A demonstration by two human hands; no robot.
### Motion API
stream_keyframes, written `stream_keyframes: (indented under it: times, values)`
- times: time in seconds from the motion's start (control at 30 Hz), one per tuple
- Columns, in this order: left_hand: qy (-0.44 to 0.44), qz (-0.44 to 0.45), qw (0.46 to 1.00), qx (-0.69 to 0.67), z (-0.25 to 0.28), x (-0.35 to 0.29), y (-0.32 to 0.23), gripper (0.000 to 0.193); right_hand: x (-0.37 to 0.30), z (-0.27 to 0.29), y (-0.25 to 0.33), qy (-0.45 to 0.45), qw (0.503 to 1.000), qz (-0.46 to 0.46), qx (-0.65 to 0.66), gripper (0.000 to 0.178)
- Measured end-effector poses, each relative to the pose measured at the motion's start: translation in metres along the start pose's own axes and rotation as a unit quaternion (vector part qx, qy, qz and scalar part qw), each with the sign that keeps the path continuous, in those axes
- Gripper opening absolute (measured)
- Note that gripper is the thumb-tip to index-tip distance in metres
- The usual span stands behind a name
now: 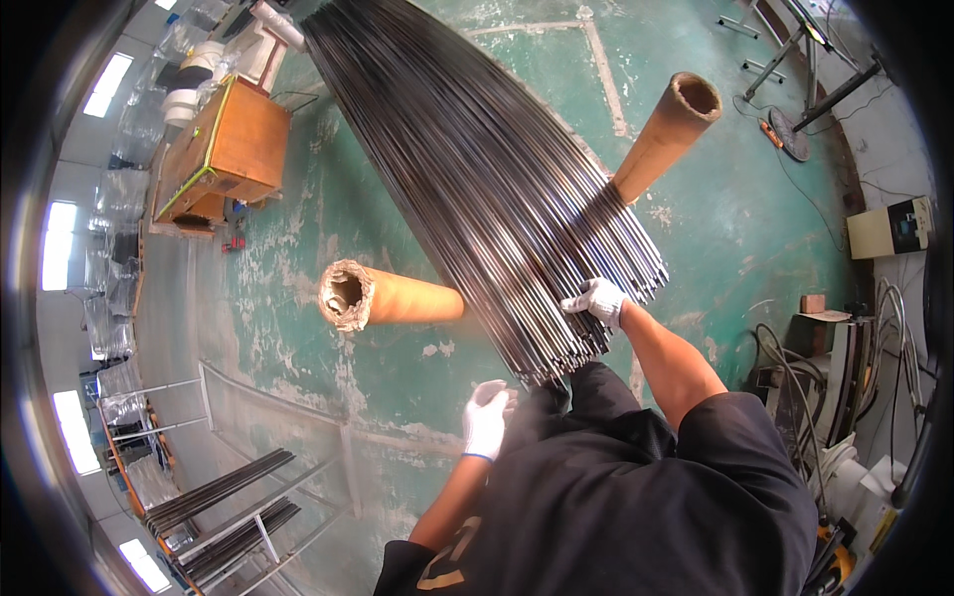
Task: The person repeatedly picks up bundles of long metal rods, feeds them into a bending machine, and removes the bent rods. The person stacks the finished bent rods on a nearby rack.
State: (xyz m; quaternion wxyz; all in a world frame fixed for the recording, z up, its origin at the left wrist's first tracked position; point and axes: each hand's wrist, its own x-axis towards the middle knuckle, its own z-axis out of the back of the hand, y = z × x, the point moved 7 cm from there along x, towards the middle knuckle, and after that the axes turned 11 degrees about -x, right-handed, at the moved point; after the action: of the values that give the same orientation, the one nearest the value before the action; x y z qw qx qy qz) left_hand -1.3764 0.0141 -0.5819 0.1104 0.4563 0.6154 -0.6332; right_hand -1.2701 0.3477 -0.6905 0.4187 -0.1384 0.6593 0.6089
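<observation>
A wide layer of long, thin metal rods (467, 169) runs from the far left toward my legs, with the near ends uneven. My right hand (597, 301), in a white glove, lies on the rods near their right-hand ends, its fingers curled around some of them. How many it grips is hidden. My left hand (486, 419), also white-gloved, hovers just left of the near rod ends. Its fingers are loosely bent and apart from the thumb, with nothing visible in them. Two thick brown tubes stand on either side of the rods, a left tube (412, 296) with a ragged rim and a right tube (658, 144).
A wooden cabinet (243, 139) stands at the far left. Lower left, a metal rack (234, 531) carries more dark rods. Cables and equipment (830, 372) line the right wall. A black stand (810, 70) is at the far right, above the worn green floor (755, 219).
</observation>
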Motion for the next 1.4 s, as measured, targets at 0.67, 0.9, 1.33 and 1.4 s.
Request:
stream_keyframes:
  times: [0.67, 0.9, 1.33, 1.4]
  values:
    - [0.201, 0.1, 0.974, -0.035, -0.166, 0.107, -0.004, 0.027, -0.404, 0.005, -0.095, -0.281, 0.899, -0.131, -0.309, 0.048]
    - [0.294, 0.21, 0.882, -0.301, -0.247, 0.099, -0.027, 0.032, -0.738, -0.123, -0.311, -0.429, 0.701, -0.423, -0.382, 0.022]
    - [0.333, 0.256, 0.876, -0.238, -0.262, -0.134, 0.036, 0.012, -0.727, -0.124, -0.384, -0.644, 0.606, -0.27, -0.38, 0.025]
    - [0.331, 0.182, 0.896, -0.233, -0.271, -0.152, 0.017, 0.011, -0.78, -0.138, -0.459, -0.678, 0.58, -0.293, -0.343, 0.019]
